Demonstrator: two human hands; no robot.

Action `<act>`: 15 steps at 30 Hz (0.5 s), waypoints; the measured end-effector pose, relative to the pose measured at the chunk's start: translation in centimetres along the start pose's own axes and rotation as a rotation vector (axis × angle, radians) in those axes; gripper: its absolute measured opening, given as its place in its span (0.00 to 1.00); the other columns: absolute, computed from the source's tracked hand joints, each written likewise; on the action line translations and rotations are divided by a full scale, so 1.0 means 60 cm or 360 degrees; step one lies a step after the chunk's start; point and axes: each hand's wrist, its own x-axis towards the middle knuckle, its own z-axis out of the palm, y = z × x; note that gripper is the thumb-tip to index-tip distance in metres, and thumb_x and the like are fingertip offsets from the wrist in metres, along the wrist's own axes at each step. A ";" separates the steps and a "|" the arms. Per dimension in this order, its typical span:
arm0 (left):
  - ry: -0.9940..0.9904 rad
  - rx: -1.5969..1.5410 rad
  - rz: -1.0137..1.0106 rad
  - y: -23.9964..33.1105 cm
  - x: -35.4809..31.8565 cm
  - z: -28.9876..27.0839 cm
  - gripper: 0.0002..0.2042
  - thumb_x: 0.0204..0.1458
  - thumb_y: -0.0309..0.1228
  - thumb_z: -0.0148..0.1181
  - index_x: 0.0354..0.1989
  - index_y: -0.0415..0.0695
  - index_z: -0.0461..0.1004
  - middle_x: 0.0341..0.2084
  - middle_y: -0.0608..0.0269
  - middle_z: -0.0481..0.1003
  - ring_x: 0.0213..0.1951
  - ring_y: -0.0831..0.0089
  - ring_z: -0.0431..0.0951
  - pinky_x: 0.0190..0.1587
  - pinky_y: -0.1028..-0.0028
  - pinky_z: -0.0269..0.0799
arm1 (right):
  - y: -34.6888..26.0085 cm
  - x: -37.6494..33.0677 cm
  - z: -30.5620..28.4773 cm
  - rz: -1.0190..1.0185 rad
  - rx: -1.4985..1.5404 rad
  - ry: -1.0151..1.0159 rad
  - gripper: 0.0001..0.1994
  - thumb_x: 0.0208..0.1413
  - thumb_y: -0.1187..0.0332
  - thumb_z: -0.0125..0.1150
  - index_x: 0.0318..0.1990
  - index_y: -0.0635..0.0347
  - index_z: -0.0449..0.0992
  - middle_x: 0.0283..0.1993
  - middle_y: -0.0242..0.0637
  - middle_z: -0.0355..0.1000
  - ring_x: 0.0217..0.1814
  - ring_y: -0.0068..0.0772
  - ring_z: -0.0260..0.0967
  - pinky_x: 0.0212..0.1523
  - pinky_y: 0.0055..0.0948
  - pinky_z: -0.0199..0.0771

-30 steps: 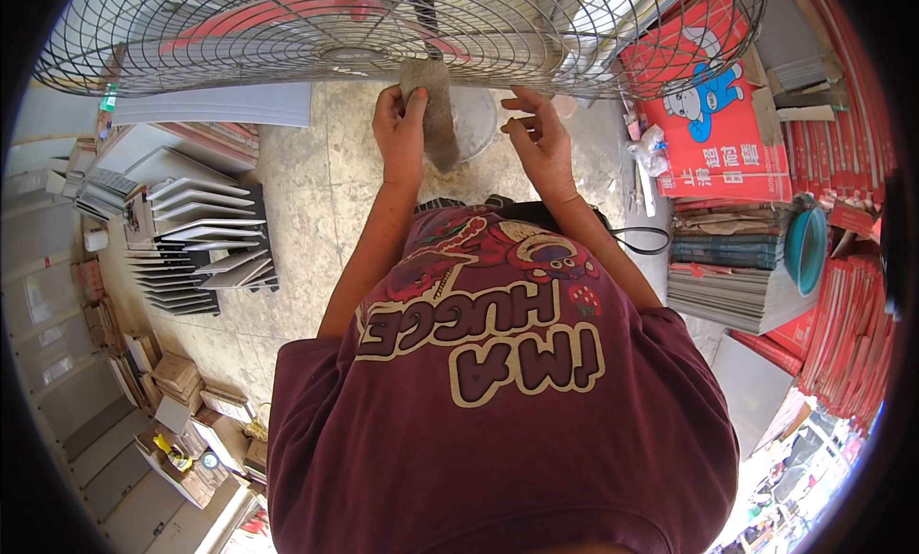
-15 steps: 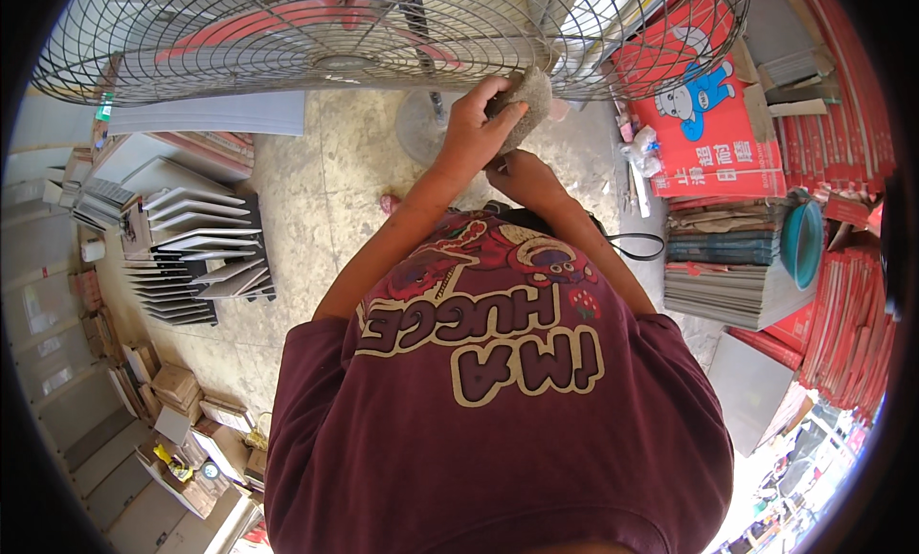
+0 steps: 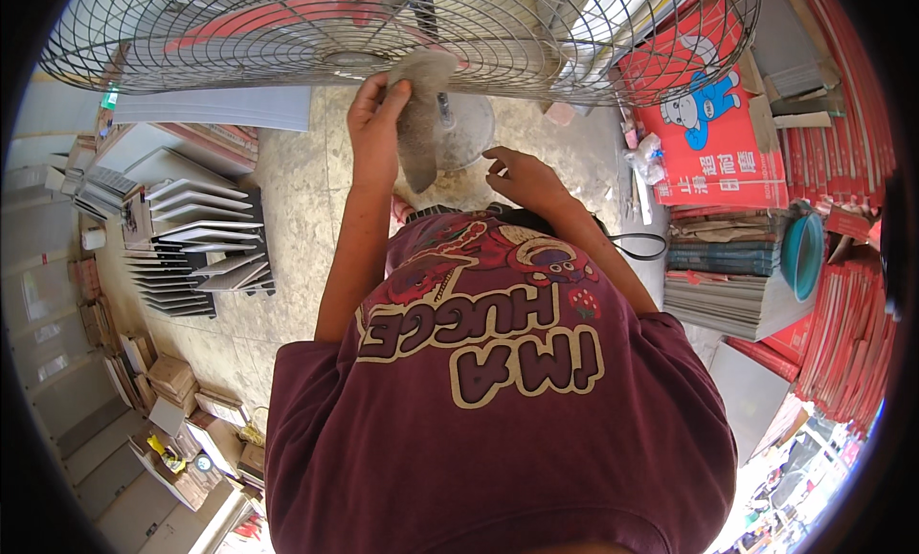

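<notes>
A long, limp grey pad with a dusty, felt-like look hangs from my left hand. The thumb and fingers pinch it along its left edge; what exactly it is I cannot make out. Its upper end overlaps the lower rim of a large wire fan guard, though I cannot tell whether the two touch. Red blades show through the guard's wires. To the right of the pad and apart from it, my right hand is empty, its fingers loosely bent and spread in front of my body.
The fan's round base stands on the stained floor. On the left is a rack of pale panels. Stacked red cartons, a red printed board and a teal basin line the right side.
My left hand has carried the grey pad leftward along the fan's lower rim, and the pad now hangs more spread out. My right hand, then close below it, is now apart with its fingers extended.
</notes>
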 end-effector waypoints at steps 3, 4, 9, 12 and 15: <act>0.0190 -0.0116 0.0067 0.002 0.002 -0.027 0.06 0.51 0.28 0.57 0.36 0.39 0.73 0.29 0.71 0.73 0.32 0.85 0.68 0.35 0.83 0.62 | 0.000 0.001 -0.001 -0.0016 0.0014 0.0030 0.21 0.47 0.64 0.53 0.50 0.58 0.69 0.39 0.40 0.74 0.44 0.43 0.70 0.46 0.36 0.69; 0.0242 -0.0145 0.0091 0.003 0.003 -0.034 0.06 0.51 0.28 0.57 0.35 0.39 0.73 0.29 0.71 0.73 0.32 0.85 0.68 0.36 0.83 0.62 | -0.001 0.000 -0.002 -0.0014 0.0018 0.0033 0.21 0.47 0.64 0.53 0.50 0.58 0.69 0.39 0.40 0.74 0.44 0.43 0.70 0.46 0.36 0.69; 0.0329 -0.0037 0.0172 0.002 -0.013 -0.020 0.07 0.51 0.26 0.57 0.37 0.39 0.72 0.33 0.67 0.73 0.35 0.82 0.70 0.42 0.82 0.63 | 0.002 -0.003 -0.003 -0.0029 0.0038 0.0052 0.20 0.48 0.65 0.53 0.49 0.60 0.69 0.39 0.42 0.74 0.43 0.43 0.71 0.45 0.36 0.69; 0.0117 0.0150 0.0294 -0.005 -0.020 0.021 0.10 0.51 0.25 0.58 0.41 0.38 0.69 0.33 0.68 0.71 0.36 0.83 0.68 0.39 0.82 0.64 | 0.004 -0.005 -0.003 -0.0040 0.0047 0.0063 0.19 0.48 0.65 0.53 0.49 0.60 0.69 0.39 0.43 0.74 0.42 0.44 0.71 0.44 0.36 0.69; -0.0087 0.0244 0.0453 -0.030 -0.016 0.062 0.11 0.49 0.23 0.59 0.40 0.38 0.68 0.32 0.69 0.68 0.34 0.83 0.66 0.38 0.83 0.63 | 0.008 -0.007 -0.003 -0.0054 0.0050 0.0077 0.19 0.48 0.64 0.53 0.49 0.61 0.70 0.38 0.43 0.74 0.42 0.44 0.71 0.44 0.36 0.69</act>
